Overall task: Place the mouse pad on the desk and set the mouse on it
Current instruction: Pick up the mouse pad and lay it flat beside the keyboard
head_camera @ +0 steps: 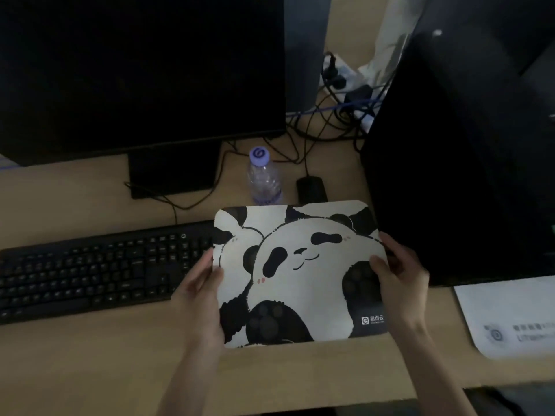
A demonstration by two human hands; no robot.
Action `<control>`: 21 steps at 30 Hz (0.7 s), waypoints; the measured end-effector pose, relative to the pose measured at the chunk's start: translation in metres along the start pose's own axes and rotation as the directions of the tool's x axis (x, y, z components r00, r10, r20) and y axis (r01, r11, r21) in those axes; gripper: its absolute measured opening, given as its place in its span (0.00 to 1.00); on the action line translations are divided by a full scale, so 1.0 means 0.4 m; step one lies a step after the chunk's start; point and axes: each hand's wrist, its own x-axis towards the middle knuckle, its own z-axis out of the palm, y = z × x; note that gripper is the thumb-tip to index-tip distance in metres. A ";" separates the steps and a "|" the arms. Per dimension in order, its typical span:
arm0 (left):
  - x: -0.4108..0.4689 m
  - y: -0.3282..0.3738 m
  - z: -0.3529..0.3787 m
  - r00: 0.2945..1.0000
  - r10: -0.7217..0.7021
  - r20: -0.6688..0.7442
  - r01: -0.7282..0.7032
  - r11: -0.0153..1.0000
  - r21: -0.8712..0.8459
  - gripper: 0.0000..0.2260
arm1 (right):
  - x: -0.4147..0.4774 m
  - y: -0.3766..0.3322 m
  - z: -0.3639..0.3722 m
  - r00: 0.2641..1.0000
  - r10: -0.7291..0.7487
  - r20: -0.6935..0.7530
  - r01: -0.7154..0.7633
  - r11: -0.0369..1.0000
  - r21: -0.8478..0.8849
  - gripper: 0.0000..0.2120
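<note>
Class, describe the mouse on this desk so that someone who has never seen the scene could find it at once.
Start at the big dark monitor and look down past its right corner to the clear water bottle. Just right of the bottle lies the mouse, behind the panda mouse pad. It is small, black and rounded, with a cable running back.

Office workstn, we reckon: monitor (141, 70), keyboard (102, 268), PC tower (462, 163), cable tangle (333, 115) on wood desk (90, 361).

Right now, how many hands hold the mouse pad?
2. The left hand grips the left edge of the mouse pad; the right hand grips its right edge.
</note>
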 end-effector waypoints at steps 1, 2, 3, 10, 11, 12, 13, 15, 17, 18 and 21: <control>0.010 -0.027 0.009 1.000 -0.005 -0.003 0.005 1.000 0.005 0.16 | 0.010 0.021 0.006 1.000 -0.004 -0.015 0.004 0.999 -0.041 0.18; 0.020 -0.049 0.019 1.000 -0.001 -0.007 0.001 1.000 0.017 0.17 | 0.019 0.037 0.013 1.000 -0.014 -0.027 0.012 0.997 -0.075 0.18; 0.027 -0.070 0.029 1.000 0.007 -0.016 -0.006 1.000 0.031 0.18 | 0.028 0.054 0.022 0.999 -0.029 -0.035 0.025 0.994 -0.106 0.18; 0.058 -0.169 0.052 0.995 0.078 -0.063 -0.069 0.988 0.135 0.16 | 0.055 0.108 0.082 0.994 -0.112 -0.015 0.104 0.956 -0.273 0.18; 0.062 -0.177 0.050 0.993 0.096 -0.071 -0.083 0.983 0.162 0.16 | 0.058 0.114 0.083 0.993 -0.117 -0.009 0.109 0.949 -0.297 0.18; 0.063 -0.184 0.049 0.990 0.120 -0.068 -0.104 0.975 0.197 0.16 | 0.060 0.122 0.083 0.992 -0.125 0.000 0.118 0.937 -0.329 0.19; 0.064 -0.191 0.048 0.988 0.142 -0.058 -0.124 0.963 0.240 0.16 | 0.062 0.130 0.083 0.991 -0.135 0.010 0.129 0.923 -0.363 0.19; 0.063 -0.208 0.044 0.983 0.183 -0.036 -0.162 0.933 0.321 0.17 | 0.062 0.146 0.082 0.990 -0.138 0.042 0.142 0.892 -0.429 0.20; 0.063 -0.224 0.040 0.972 0.235 -0.018 -0.210 0.897 0.389 0.18 | 0.063 0.160 0.083 0.991 -0.110 0.082 0.136 0.862 -0.488 0.22; 0.065 -0.230 0.039 0.964 0.265 -0.010 -0.237 0.876 0.420 0.18 | 0.063 0.165 0.084 0.991 -0.100 0.093 0.134 0.849 -0.510 0.22; 0.068 -0.246 0.034 0.952 0.307 0.021 -0.275 0.819 0.503 0.19 | 0.063 0.173 0.088 0.989 -0.109 0.101 0.147 0.810 -0.567 0.23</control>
